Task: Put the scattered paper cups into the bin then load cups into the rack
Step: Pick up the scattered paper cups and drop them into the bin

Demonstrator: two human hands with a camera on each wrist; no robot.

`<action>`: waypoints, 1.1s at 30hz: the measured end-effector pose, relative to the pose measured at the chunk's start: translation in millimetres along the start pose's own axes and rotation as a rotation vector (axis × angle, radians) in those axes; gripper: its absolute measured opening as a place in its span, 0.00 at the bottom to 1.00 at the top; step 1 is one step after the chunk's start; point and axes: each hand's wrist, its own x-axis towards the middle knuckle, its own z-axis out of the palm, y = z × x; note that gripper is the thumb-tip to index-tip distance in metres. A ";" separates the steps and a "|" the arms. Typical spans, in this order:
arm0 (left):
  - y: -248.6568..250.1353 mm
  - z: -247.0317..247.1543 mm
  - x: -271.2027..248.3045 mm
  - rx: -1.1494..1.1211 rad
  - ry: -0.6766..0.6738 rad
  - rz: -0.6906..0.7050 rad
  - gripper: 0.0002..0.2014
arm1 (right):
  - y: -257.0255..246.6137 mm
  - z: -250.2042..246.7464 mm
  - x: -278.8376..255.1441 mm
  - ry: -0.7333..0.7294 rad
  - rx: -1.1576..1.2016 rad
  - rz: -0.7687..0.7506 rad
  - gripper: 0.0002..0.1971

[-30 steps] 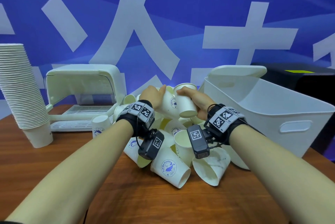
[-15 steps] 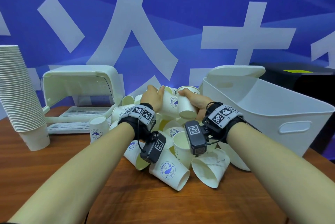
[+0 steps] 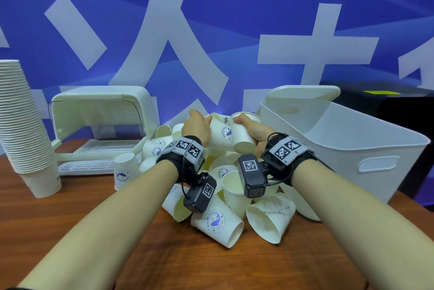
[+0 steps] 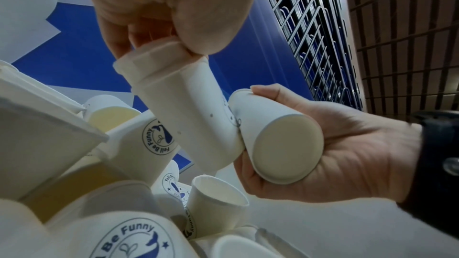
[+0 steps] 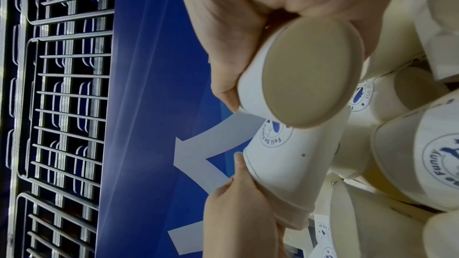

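Both hands sit a little lower against the backdrop than a second ago, each with the same cup in it above the heap. Much of the pile of paper cups [image 3: 218,195] is hidden behind the forearms and the wrist cameras, and how many lie at its far side cannot be made out. The left hand [image 3: 196,125] curls its fingers and thumb round the rim end of a logo cup [image 4: 188,113], which tilts down toward the other one. The right hand [image 3: 256,132] wraps a plain cup [image 4: 278,140] lying on its side, base toward the wrist; the two cups touch at their sides. On the wooden table [image 3: 70,219] the pile spreads between the white rack [image 3: 98,125] on the left and the white bin [image 3: 352,144] on the right, whose far edge is cut off. A tall cup stack [image 3: 21,125] stands at the left edge, partly out of frame.
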 end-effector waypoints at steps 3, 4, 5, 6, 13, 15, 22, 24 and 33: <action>-0.3 2.8 3.2 0.059 -0.018 -0.006 0.20 | 0.3 -2.6 -1.2 -0.004 0.009 0.000 0.14; 0.2 3.3 2.7 0.087 -0.032 -0.001 0.20 | 0.3 -2.8 -2.2 -0.003 0.011 0.002 0.13; 0.0 4.4 3.7 0.088 -0.027 -0.005 0.19 | 0.6 -2.7 -2.5 0.001 0.016 0.004 0.13; 0.6 4.2 3.5 0.067 -0.018 -0.009 0.19 | 0.6 -1.9 -3.8 0.000 0.015 0.005 0.12; 19.9 -3.0 2.6 -0.103 0.077 0.036 0.20 | -20.7 2.2 -8.4 0.120 0.025 -0.100 0.31; 33.3 -6.2 5.0 -0.193 0.098 0.087 0.19 | -34.4 -3.1 -14.0 0.104 0.033 -0.136 0.22; 78.5 -5.8 11.1 -0.349 0.064 0.208 0.25 | -83.2 -23.6 -39.6 0.153 -0.003 -0.204 0.21; 90.8 -1.9 12.5 -0.381 0.065 0.215 0.29 | -91.9 -33.1 -45.7 0.187 -0.011 -0.238 0.23; 152.2 42.8 -2.7 -0.329 -0.027 0.339 0.41 | -98.3 -107.5 -51.4 0.354 -0.084 -0.255 0.45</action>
